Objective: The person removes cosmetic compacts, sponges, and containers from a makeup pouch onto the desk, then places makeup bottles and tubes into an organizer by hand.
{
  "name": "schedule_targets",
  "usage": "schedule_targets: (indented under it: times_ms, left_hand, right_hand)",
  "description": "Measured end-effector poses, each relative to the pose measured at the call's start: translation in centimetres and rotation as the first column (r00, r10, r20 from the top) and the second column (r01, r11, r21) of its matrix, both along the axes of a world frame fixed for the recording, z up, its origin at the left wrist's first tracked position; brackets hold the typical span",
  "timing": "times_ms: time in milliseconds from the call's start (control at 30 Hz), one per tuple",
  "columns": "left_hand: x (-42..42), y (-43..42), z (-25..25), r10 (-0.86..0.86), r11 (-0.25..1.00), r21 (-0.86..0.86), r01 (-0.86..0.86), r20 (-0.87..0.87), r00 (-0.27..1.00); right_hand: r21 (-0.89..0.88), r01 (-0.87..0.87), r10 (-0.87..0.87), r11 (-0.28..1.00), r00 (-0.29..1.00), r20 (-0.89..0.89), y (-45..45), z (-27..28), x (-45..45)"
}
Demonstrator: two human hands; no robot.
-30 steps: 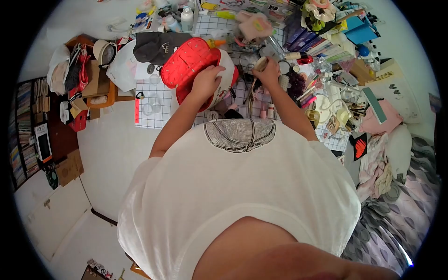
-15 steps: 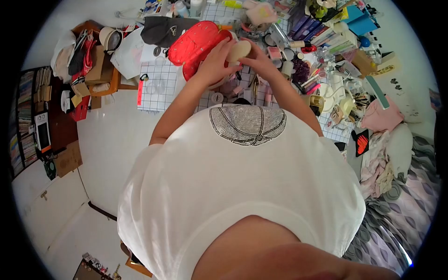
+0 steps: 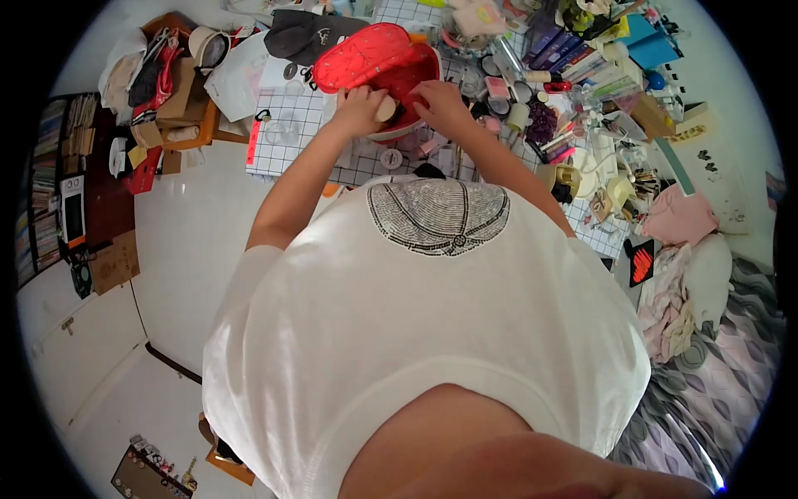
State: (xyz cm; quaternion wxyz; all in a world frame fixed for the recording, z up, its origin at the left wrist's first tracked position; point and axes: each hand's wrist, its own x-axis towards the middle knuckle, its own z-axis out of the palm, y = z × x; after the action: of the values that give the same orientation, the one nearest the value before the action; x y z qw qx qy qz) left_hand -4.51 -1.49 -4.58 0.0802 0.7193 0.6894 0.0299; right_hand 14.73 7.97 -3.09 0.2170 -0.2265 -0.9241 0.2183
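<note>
A bag with a red lining [image 3: 420, 65] lies open on the table, its red lid [image 3: 362, 56] tilted back to the left. My left hand [image 3: 360, 112] is at the bag's near left edge, its fingers closed around a small beige round object [image 3: 386, 109] at the opening. On the right side of the opening rests my right hand [image 3: 440, 106], fingers bent over the rim; whether its fingertips hold anything is hidden. A dark grey cap [image 3: 303, 35] lies behind and left of the lid.
The grid-patterned table [image 3: 287, 154] carries a small round white container [image 3: 391, 158] near its front edge. Cosmetics, a pink compact [image 3: 497, 87] and a dark purple bunch [image 3: 542, 122] crowd the right side. Books [image 3: 561, 50] stand at the back right.
The beige object has passed from between both hands to my left hand, lower and left at the bag's opening. My right hand has moved onto the bag's right rim. The view has shifted slightly.
</note>
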Motion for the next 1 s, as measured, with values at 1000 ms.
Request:
schedule_targets:
  times_ms: [1000]
  left_hand:
    - [-0.9, 2.4, 3.1, 0.144, 0.944, 0.221, -0.244, 0.389, 0.91]
  right_hand:
    - [-0.366, 0.263, -0.198, 0.893, 0.958, 0.205, 0.7, -8.3, 5.4]
